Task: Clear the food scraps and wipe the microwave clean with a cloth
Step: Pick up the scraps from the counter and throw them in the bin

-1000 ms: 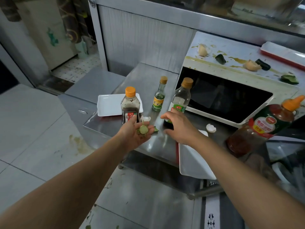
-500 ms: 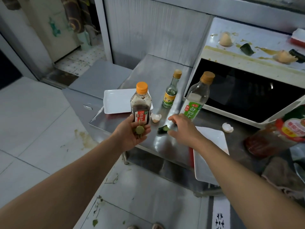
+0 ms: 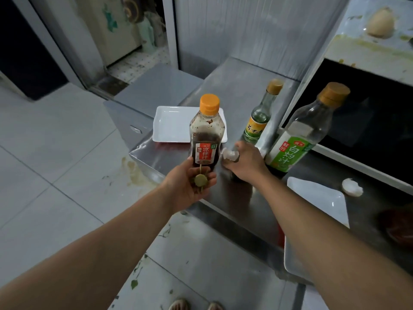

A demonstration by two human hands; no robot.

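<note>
Reaching forward, my right hand (image 3: 242,163) pinches a white eggshell (image 3: 230,155) on the surface (image 3: 237,95), just right of the sauce bottle (image 3: 206,133); my left hand (image 3: 190,186), nearby, cups green scraps (image 3: 200,180).

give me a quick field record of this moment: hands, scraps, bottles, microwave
left hand: holds green scraps
right hand: pinches an eggshell piece at the counter
other scraps: eggshell half on the counter; eggshell on the microwave
bottles: dark sauce bottle, small glass bottle, green-label bottle, all upright
microwave top: smeared
</note>
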